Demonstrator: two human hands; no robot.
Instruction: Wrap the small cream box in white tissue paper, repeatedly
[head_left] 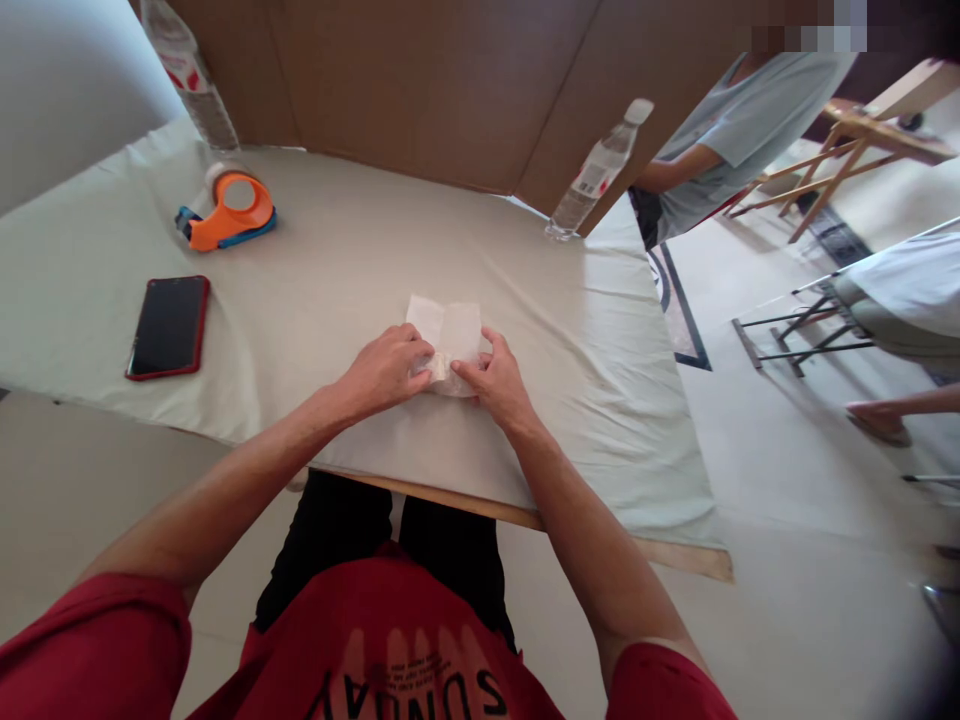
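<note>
A creased white paper (459,330) lies on the cloth-covered table in front of me, its two upper corners spread apart. My left hand (390,368) grips the paper's lower left side between thumb and curled fingers. On the other side my right hand (496,375) pinches the lower right part, thumb on top. Between the two thumbs sits a small pale bundle (441,366), too small to make out, with something clear and shiny around it.
A phone (169,327) and an orange tape dispenser (232,210) lie at the left. Water bottles stand at the back left (196,95) and back right (600,175), against a brown cardboard screen (420,90). Two other people are at the right, beyond the table.
</note>
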